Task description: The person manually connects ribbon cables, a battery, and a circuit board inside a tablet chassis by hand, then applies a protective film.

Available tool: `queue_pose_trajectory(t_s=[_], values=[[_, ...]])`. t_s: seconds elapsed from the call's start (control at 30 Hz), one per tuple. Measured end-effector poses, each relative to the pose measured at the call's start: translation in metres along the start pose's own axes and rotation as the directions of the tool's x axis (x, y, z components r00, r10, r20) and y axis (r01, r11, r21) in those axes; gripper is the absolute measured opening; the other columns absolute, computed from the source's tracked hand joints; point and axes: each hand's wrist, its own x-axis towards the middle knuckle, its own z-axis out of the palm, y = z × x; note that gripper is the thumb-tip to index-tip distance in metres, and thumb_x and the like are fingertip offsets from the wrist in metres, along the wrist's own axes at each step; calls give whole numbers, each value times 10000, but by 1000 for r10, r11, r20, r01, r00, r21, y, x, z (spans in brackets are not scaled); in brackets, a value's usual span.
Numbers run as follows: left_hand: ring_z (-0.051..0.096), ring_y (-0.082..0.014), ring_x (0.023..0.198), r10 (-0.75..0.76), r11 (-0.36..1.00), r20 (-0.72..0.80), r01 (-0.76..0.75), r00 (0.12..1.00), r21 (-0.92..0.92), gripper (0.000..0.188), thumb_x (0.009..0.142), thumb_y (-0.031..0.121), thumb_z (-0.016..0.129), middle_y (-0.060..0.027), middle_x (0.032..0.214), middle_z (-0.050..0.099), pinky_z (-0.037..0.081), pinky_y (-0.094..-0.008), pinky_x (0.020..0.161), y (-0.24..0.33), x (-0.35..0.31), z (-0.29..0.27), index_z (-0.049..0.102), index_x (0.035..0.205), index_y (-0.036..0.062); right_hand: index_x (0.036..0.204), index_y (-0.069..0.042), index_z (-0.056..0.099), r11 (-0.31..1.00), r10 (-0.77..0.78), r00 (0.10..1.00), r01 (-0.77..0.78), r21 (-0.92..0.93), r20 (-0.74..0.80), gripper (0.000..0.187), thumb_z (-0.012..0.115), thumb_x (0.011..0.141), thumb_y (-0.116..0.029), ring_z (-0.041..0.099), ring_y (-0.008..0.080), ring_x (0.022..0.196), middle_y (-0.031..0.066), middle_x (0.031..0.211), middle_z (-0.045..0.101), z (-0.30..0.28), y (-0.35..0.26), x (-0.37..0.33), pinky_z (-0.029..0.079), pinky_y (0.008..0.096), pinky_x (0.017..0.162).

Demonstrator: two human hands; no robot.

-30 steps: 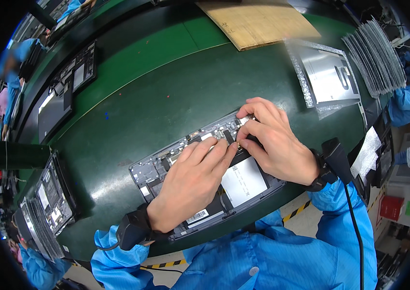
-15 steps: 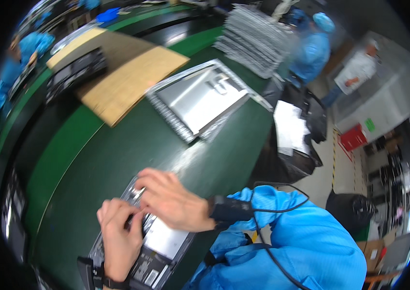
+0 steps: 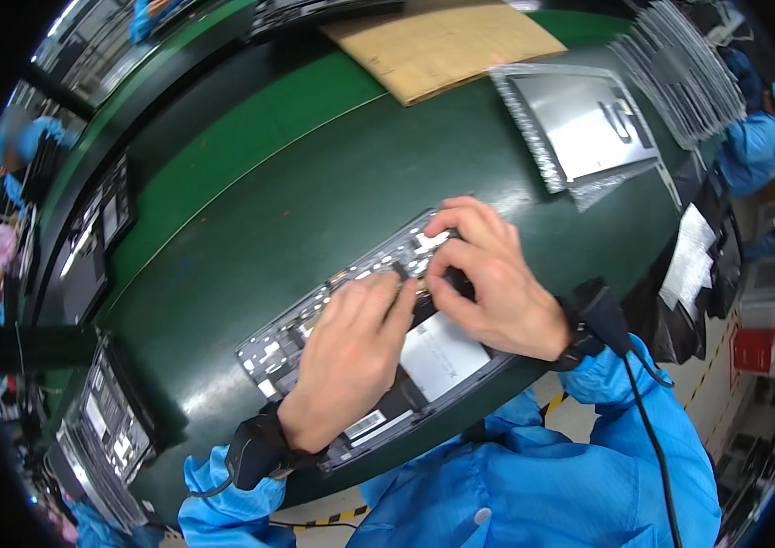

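Closely brings both hands together over an opened laptop base [image 3: 269,356], set aslant near the edge of a green worktable [image 3: 387,160], likely for easy reach. Lays the left hand [image 3: 346,352] palm down across the base, fingers close together, apparently to steady it; contents beneath the fingertips, if any, impossible to tell. Bends the right hand [image 3: 497,297] over the exposed circuitry [image 3: 374,265], thumb and forefinger drawn to a narrow gap, seemingly for fine control; cannot tell of anything pinched there. Leaves a silver-white panel [image 3: 447,356] uncovered between the hands. Farther off, a silver sheet [image 3: 589,123] in bubble wrap [image 3: 525,119], probably for protection.
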Motion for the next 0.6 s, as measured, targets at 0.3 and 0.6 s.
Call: queue_pose_trajectory(t_s=[0.3, 0.6], values=[[592, -351, 1180, 31, 999, 57, -32, 998, 14, 438, 824, -12, 697, -182, 1236, 590, 496, -449, 997, -8, -15, -15, 651, 1258, -49, 892, -45, 623, 999, 42, 995, -39, -33, 86, 111, 721, 841, -56, 422, 379, 1371, 126, 1307, 531, 3, -16, 12, 336, 481, 1095], [592, -338, 1127, 20, 993, 62, -13, 998, -114, 449, 799, -39, 667, -164, 1200, 589, 502, -437, 976, -18, -8, -16, 646, 1247, -56, 835, -27, 647, 999, -43, 972, 36, 35, 232, 73, 697, 853, -77, 443, 337, 1325, 138, 1244, 552, -10, -8, 24, 352, 457, 1057]])
